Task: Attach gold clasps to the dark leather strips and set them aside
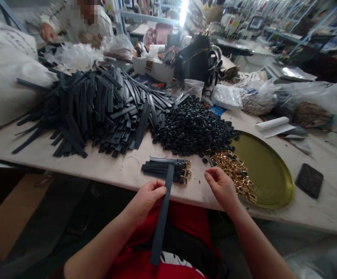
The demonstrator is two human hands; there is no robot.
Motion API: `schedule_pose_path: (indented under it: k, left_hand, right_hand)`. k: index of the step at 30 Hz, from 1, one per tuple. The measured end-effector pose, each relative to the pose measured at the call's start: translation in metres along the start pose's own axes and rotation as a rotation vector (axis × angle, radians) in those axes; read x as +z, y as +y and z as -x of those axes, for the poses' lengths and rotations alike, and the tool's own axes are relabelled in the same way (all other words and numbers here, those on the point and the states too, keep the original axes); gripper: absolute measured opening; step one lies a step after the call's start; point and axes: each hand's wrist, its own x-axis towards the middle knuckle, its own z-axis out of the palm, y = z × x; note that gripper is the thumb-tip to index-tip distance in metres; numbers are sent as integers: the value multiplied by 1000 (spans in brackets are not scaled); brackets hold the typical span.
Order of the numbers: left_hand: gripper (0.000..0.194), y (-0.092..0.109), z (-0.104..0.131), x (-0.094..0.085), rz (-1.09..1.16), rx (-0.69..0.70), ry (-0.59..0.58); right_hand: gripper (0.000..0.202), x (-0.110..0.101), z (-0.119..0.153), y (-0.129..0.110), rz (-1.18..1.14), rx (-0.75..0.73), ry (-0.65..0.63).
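My left hand (145, 199) is closed, pinching a long dark strap (161, 221) between thumb and fingers. The strap slants from the table's edge down over my lap. Just beyond its upper end lies a small stack of finished-looking straps (156, 168) with gold buckles at their right ends. My right hand (222, 190) hovers at the front edge, thumb and fingertips pressed together. Whatever they pinch, if anything, is too small to make out. Close beside it are loose gold buckles (236, 174), heaped on the left side of a round gold-green tray (270, 166).
A large heap of dark straps (98, 104) covers the table's left side. Small black loops (194, 126) are piled in the middle. A phone (309, 180) lies right of the tray. Bags and a box (153, 69) stand behind; another person (78, 23) sits across.
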Motion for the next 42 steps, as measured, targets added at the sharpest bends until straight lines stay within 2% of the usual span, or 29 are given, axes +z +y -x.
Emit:
schedule_pose_path:
  k: [3,5,10,12,14,17,19,21,25,28,32,35,38,42]
  left_hand:
    - [9,8,-7,1,-45,-49,-22]
    - [10,12,-13,1,-81,-65,-65]
    - [19,15,-26,6,-150,-11,-102]
    - [19,15,-28,7,-186,15,-111]
    - [19,14,-29,8,-232,40,-132]
    - [22,11,-28,10,-322,76,-168]
    - [23,8,-27,13,-381,87,-181]
    - [18,4,-26,16,-435,106,-180]
    - [13,-3,-22,23,-558,264,-134]
    - [16,-4,-14,25,-577,345,-87]
    - [25,-4,2,28,-635,398,-61]
    - [25,-7,13,31,-701,444,-31]
    - [24,-11,19,32,-781,488,-6]
    - [25,-14,19,31,-898,553,29]
  right_hand:
    - [18,-11,-31,10,273,-48,126]
    - [18,-13,-47,10,425,-107,131]
    - [15,-1,-70,0,830,-161,-42]
    - [10,3,-73,-2,889,-153,-88]
    - [7,5,-73,-1,844,-149,-102]
    - [4,4,-67,5,638,-120,-103]
    - [6,4,-59,7,414,-53,-87]
    - [11,5,-47,5,84,66,-115]
    - [25,9,-19,-12,-704,329,-309]
    - [32,14,0,-28,-1086,466,-347]
    - [31,19,17,-44,-1347,575,-280]
    - [26,22,24,-52,-1471,585,-254]
    - [26,27,31,-57,-1552,585,-262]
    - [19,35,39,-61,-1571,638,-195]
